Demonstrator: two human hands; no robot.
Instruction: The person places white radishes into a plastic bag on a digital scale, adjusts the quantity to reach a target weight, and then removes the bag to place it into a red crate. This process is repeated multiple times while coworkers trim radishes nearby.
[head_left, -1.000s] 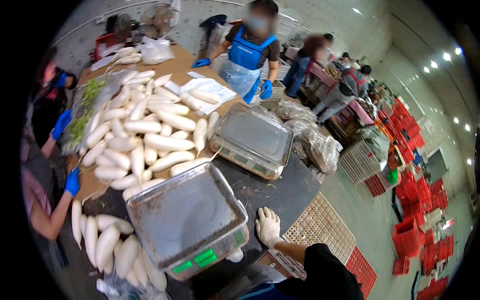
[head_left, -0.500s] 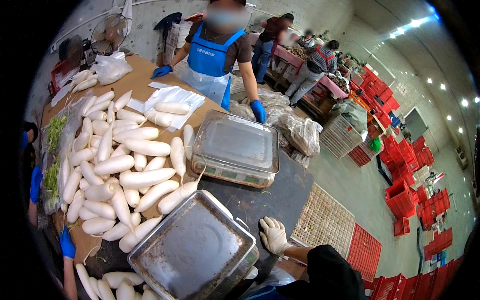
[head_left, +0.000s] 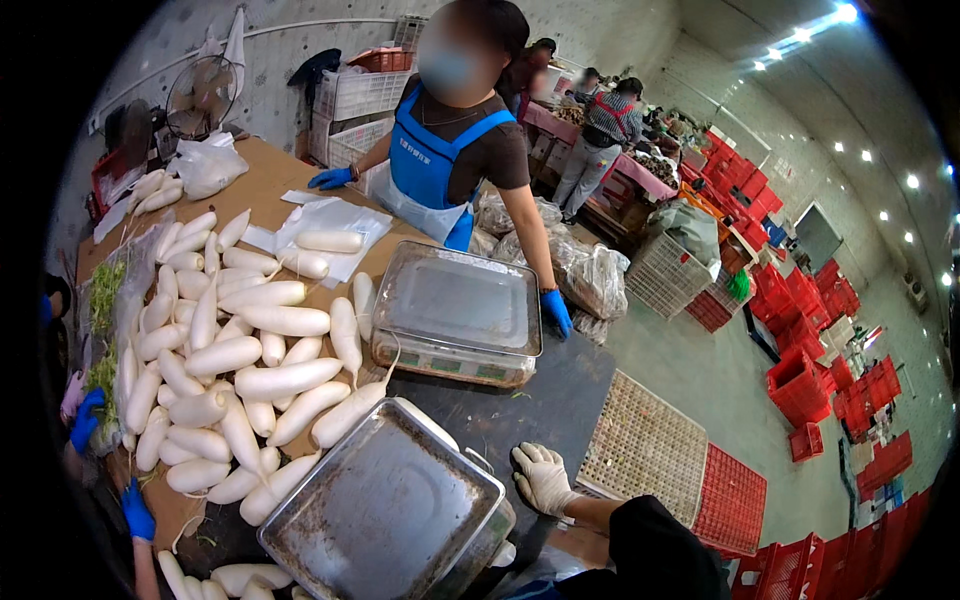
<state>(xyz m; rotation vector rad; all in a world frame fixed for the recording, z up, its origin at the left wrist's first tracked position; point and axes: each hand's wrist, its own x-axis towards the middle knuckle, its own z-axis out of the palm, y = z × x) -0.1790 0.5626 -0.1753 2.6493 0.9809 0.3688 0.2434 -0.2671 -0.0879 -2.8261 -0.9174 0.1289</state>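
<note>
Radishes (head_left: 285, 320) are heaped on the worktop (head_left: 560, 390), left of two scales (head_left: 460, 295); red crates (head_left: 798, 388) are stacked at right. The right grip (head_left: 544, 480) is laid spread; the left grip's state cannot be told.

Right hand (head_left: 543, 478) white-gloved — loose black sleeve (head_left: 660, 545).

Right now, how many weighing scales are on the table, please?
2: the near scale, left of the wearer's white-gloved right hand, and the far scale, beside a co-worker's blue-gloved hand. Others might be hidden.
</note>
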